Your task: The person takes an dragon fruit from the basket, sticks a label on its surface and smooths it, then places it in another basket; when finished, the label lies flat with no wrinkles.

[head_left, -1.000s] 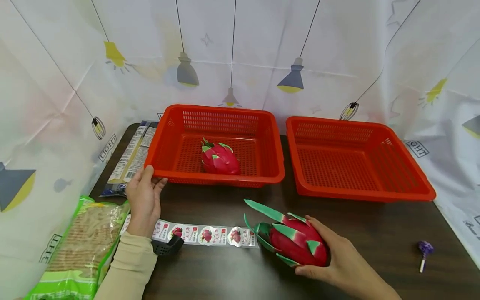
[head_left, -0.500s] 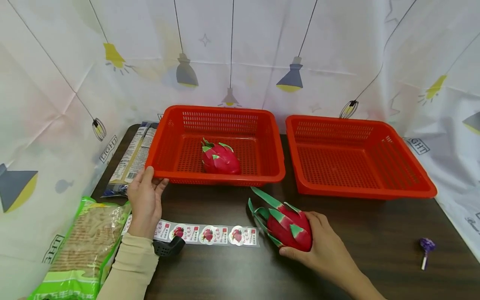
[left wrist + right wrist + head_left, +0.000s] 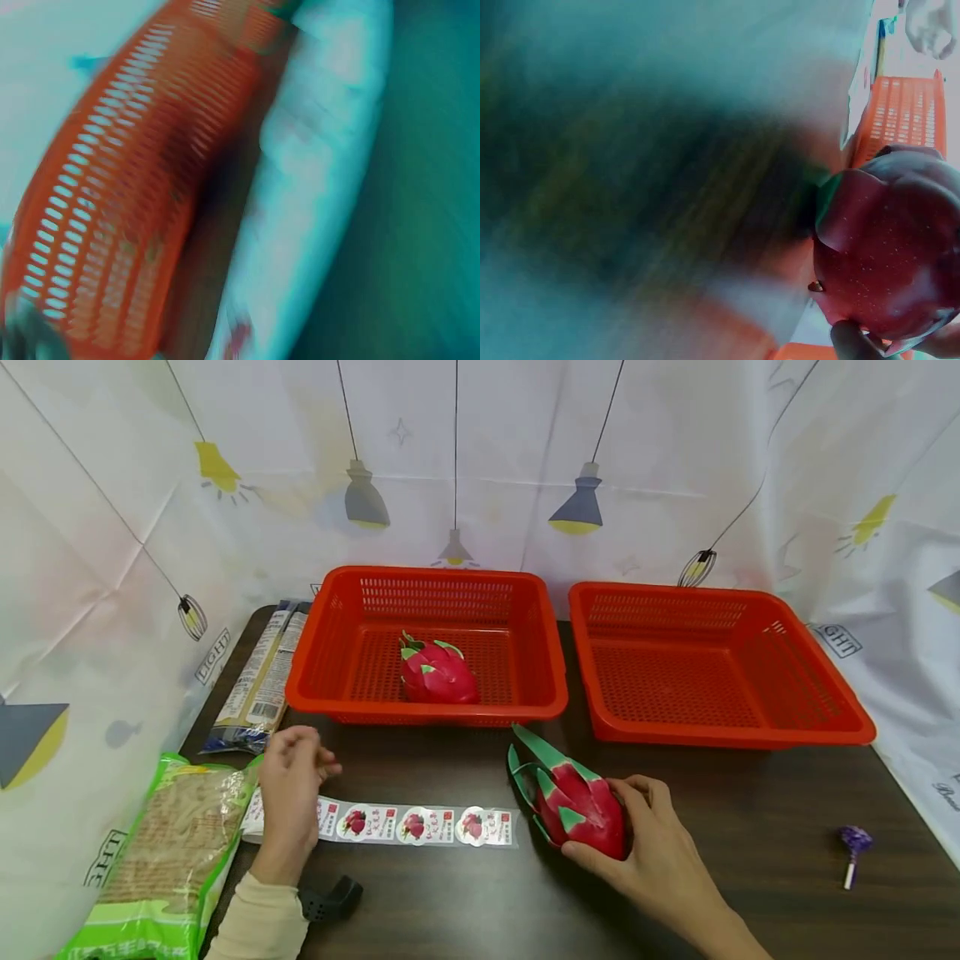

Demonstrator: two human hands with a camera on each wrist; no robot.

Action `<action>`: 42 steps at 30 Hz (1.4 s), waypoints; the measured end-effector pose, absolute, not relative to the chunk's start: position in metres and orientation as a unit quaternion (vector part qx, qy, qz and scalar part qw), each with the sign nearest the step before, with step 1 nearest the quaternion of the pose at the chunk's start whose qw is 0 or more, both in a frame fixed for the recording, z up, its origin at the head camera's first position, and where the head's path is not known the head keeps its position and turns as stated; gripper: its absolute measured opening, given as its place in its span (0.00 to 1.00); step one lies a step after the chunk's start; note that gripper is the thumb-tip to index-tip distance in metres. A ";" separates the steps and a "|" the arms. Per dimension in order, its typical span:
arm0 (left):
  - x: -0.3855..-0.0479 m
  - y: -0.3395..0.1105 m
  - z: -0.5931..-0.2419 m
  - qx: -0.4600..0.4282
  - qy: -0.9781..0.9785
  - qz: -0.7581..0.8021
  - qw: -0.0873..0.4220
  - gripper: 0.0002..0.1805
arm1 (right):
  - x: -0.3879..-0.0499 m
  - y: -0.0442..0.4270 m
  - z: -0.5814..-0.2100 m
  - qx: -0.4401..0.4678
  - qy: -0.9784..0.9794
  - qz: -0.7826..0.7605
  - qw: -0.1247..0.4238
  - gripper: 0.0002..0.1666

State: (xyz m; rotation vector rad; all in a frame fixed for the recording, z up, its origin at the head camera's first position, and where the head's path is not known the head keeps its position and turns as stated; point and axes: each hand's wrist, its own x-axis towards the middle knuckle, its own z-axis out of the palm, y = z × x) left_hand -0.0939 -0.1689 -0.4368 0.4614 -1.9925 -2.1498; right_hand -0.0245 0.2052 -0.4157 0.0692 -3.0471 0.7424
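My right hand (image 3: 663,852) grips a pink dragon fruit (image 3: 588,814) with green scales, thumb on its near side and fingers round its right end. The same dragon fruit (image 3: 892,240) fills the right side of the right wrist view. My left hand (image 3: 288,793) hovers over the left part of a sticker strip (image 3: 427,827), its fingers loosely bent, with nothing seen in them. A red basket (image 3: 427,710) stands just beyond that hand, apart from it, and a second dragon fruit (image 3: 438,674) lies inside. Blur covers much of the left wrist view.
Another red basket (image 3: 735,731) stands at the back right. On the left lie a green-edged bag of food (image 3: 150,860) and a blue-and-white packet (image 3: 258,685). A purple lollipop (image 3: 855,843) lies at the right of the dark table (image 3: 420,910).
My left hand has let go of the left basket's front corner and drawn back toward me. The right hand has carried its dragon fruit slightly left and away from me.
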 end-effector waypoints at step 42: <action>-0.029 -0.123 -0.396 -0.326 -0.921 -0.198 0.080 0.09 | -0.041 0.139 -0.369 0.348 -0.891 0.257 0.139 0.18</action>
